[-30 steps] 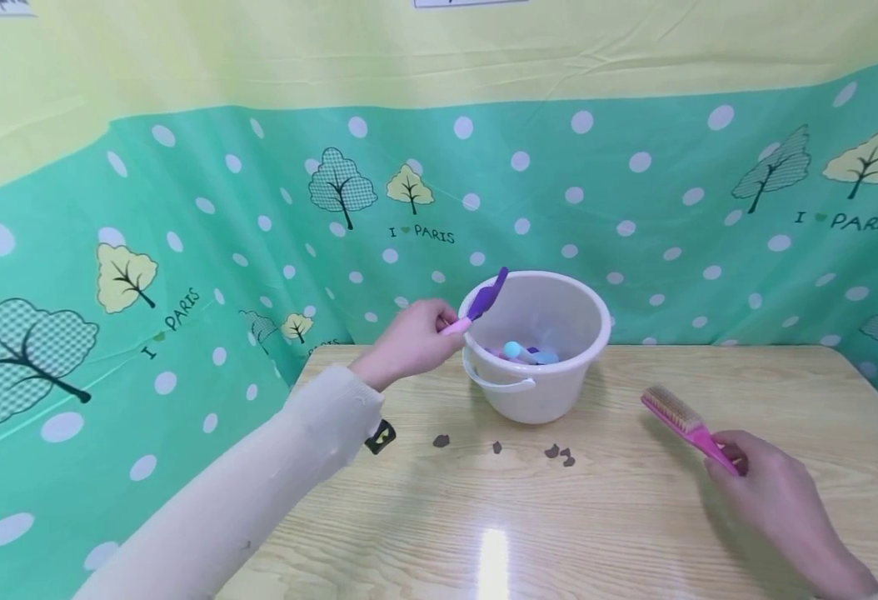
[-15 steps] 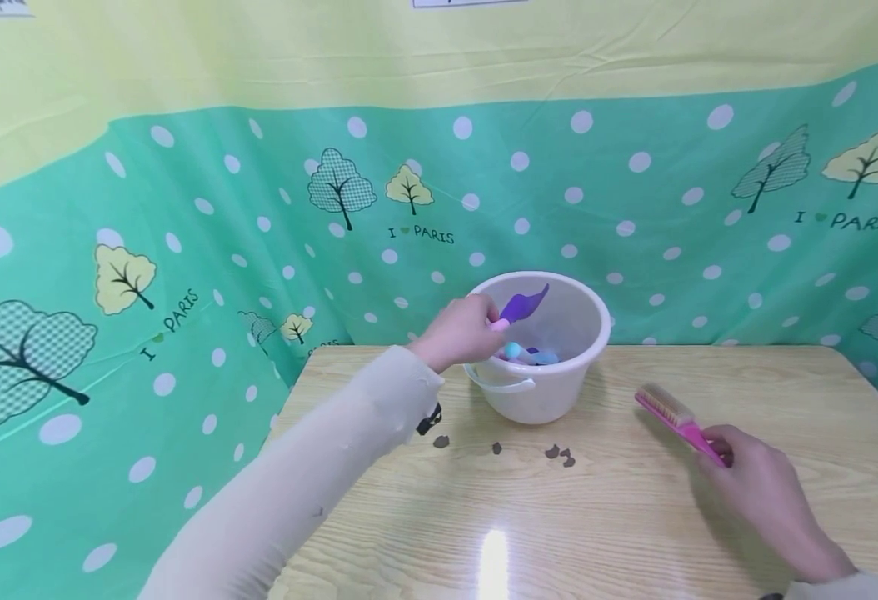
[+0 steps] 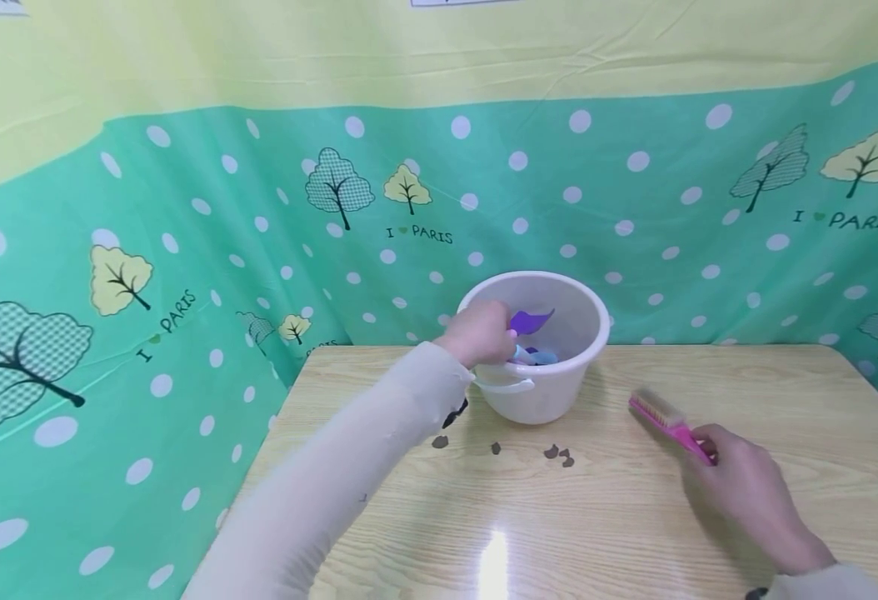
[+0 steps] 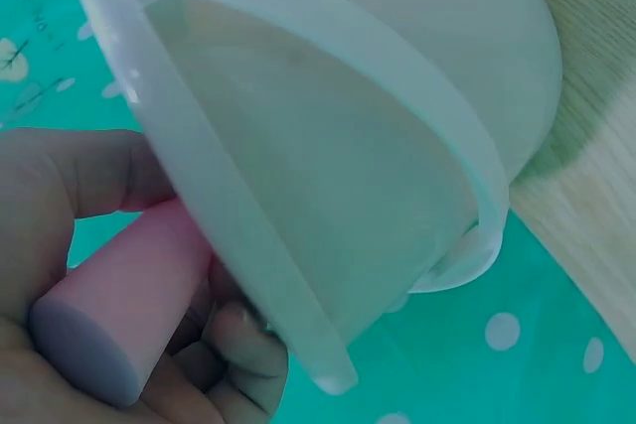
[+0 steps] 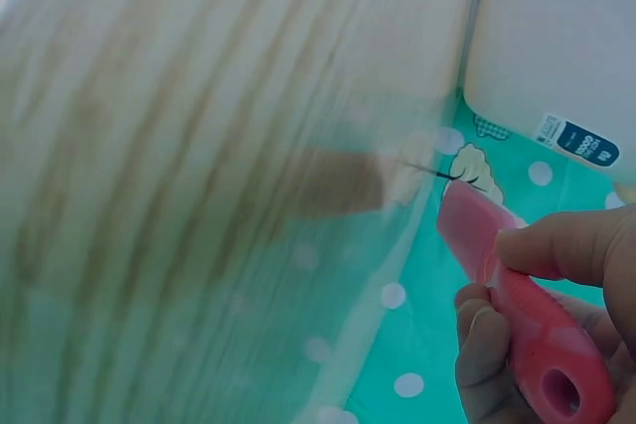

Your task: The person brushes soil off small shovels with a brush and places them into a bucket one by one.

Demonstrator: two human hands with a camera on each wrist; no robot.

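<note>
My left hand (image 3: 484,333) reaches over the left rim of a white bucket (image 3: 551,396) and grips a small shovel by its pink handle (image 4: 129,295). The shovel's purple blade (image 3: 531,322) is inside the bucket opening. Light-blue and purple items (image 3: 540,357) lie at the bucket's bottom, partly hidden by the hand. At the right, my right hand (image 3: 746,483) holds a brush (image 3: 660,412) with a pink body and tan bristles, just above the table. In the right wrist view the brush's pink handle (image 5: 547,340) sits between thumb and fingers.
Several dark brown bits (image 3: 555,452) are scattered on the wooden table (image 3: 596,533) in front of the bucket. The bucket's handle (image 3: 505,387) hangs down at its front left. A green and yellow printed cloth (image 3: 424,275) hangs behind and at the left.
My left hand has moved right, bringing the shovel from the bucket's left rim down into its opening. My right hand has shifted slightly left with the brush.
</note>
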